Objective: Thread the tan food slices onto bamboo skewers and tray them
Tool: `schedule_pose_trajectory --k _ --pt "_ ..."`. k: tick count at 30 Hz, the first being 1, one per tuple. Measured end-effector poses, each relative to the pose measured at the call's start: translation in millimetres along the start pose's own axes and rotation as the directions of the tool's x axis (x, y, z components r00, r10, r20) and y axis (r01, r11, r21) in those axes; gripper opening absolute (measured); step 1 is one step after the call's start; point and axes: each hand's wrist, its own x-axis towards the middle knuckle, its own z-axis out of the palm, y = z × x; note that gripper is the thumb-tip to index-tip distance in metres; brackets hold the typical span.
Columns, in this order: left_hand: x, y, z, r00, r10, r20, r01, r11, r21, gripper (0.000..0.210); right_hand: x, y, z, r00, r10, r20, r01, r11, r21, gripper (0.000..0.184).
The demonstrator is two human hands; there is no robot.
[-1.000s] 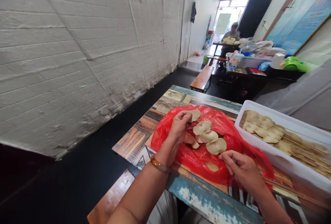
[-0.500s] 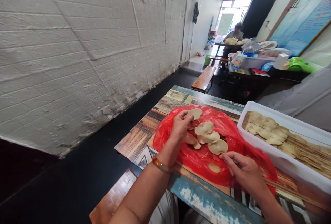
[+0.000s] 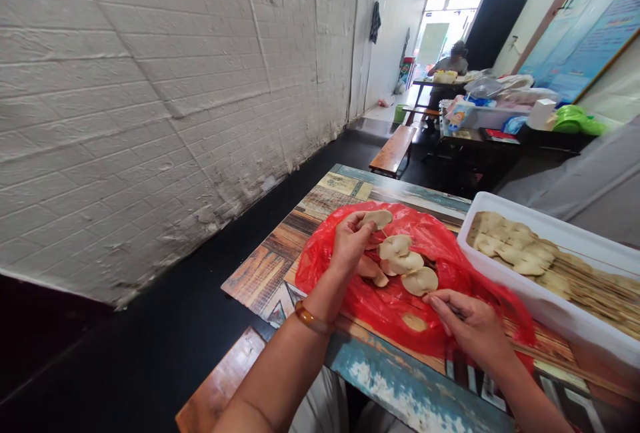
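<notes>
My left hand (image 3: 350, 243) is closed, pinching a thin, round, pale slice (image 3: 380, 219) at the far end of a thin wooden skewer. Several similar beige slices (image 3: 420, 281) sit in a row along that skewer, overlapping in part. My right hand (image 3: 467, 323) is closed too, its thumb and fingers gripping the skewer's near end just below the lowest slice. Both hands are over a crumpled red plastic bag (image 3: 360, 309), where more loose slices (image 3: 370, 269) lie behind the skewer. I cannot tell exactly what food the slices are.
To the right, a white plastic tub (image 3: 467, 223) holds several filled skewers (image 3: 515, 246). The wood-patterned table (image 3: 280, 253) stands beside a white brick-textured wall (image 3: 175, 86). Farther off are a bench (image 3: 395, 149), a cluttered table (image 3: 465, 136) and a seated person (image 3: 453, 63).
Both hands keep their grips, and the slices stay almost where they were. The view has shifted slightly.
</notes>
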Motion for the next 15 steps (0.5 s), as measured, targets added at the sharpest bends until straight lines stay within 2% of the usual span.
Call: schedule_pose_trajectory --k 7,15 --pt "0.7 -5.8 -0.5 0.999 0.028 0.025 -0.03 0.997 0.076 0.02 0.6 -2.7 0.0 0.999 -0.03 -0.028 0.029 0.999 -0.014 0.037" --pt "-1.8 -1.4 2.8 0.999 0.045 0.018 -0.047 0.992 0.12 0.014 -0.5 -2.3 1.4 0.999 -0.027 -0.035 0.027 1.0 -0.002 0.037"
